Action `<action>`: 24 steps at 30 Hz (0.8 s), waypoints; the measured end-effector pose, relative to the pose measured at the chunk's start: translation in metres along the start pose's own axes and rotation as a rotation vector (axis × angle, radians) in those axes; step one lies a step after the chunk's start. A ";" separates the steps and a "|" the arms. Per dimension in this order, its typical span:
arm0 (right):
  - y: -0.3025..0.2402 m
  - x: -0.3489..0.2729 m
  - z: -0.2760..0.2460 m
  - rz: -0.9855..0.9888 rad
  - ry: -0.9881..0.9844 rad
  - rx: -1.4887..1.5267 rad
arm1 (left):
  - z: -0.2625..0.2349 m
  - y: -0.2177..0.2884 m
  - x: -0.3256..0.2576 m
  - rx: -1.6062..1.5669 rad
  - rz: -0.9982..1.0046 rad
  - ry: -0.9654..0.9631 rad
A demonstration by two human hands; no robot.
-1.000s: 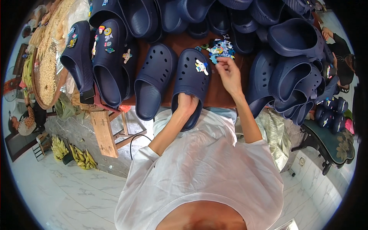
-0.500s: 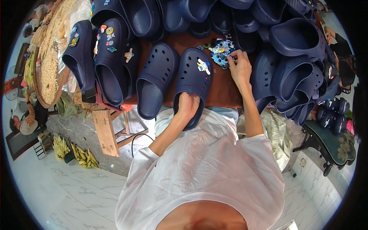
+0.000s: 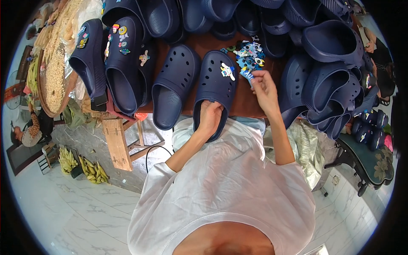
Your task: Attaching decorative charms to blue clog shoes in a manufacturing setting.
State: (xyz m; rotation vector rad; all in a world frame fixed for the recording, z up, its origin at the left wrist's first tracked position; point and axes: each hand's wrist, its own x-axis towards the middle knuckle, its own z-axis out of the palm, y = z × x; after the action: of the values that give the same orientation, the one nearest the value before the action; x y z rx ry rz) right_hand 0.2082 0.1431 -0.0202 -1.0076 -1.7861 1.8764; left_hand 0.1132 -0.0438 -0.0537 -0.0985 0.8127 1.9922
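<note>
My left hand (image 3: 211, 117) reaches into the foot opening of a navy clog (image 3: 209, 91), its fingers hidden inside. A white cartoon shoe charm (image 3: 227, 72) sits on that clog's holed top. Between the fingertips of my right hand (image 3: 267, 88) is a light blue shoe charm (image 3: 247, 75), just right of the clog. Beyond it lies a pile of small colourful charms (image 3: 250, 53) on the brown tabletop (image 3: 245, 100). A second navy clog (image 3: 175, 83), with no charms on it, stands to the left of the one I hold.
Navy clogs (image 3: 325, 80) crowd the right side, and more clogs (image 3: 193, 15) line the back. At the left are clogs dotted with charms (image 3: 123, 63). A wooden stool (image 3: 117, 142) stands below left. Beyond are a grain tray (image 3: 54, 80), bananas (image 3: 94, 171) and a person (image 3: 32, 131).
My right hand has drawn back from the charm pile, toward me, with a light blue charm lifted in its fingers. My left hand stays in the clog.
</note>
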 end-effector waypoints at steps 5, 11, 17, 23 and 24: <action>0.011 -0.013 0.011 0.230 -0.087 0.198 | 0.022 0.004 -0.003 0.025 -0.004 0.130; 0.027 0.001 0.004 0.237 0.047 0.084 | 0.021 0.005 -0.005 0.011 -0.015 0.136; 0.014 -0.004 -0.003 0.082 -0.145 0.031 | 0.014 0.003 -0.007 0.062 -0.014 0.069; 0.011 -0.006 0.013 0.001 -0.271 0.026 | 0.010 0.002 -0.009 0.073 0.042 -0.063; 0.012 -0.005 0.015 -0.059 -0.261 0.047 | 0.018 0.004 -0.010 0.134 0.043 -0.018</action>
State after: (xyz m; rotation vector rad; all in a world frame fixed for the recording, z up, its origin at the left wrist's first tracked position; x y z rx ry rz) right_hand 0.2038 0.1270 -0.0312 -0.7117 -1.8792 2.0818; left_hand 0.1197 -0.0420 -0.0342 0.0142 0.9415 1.9695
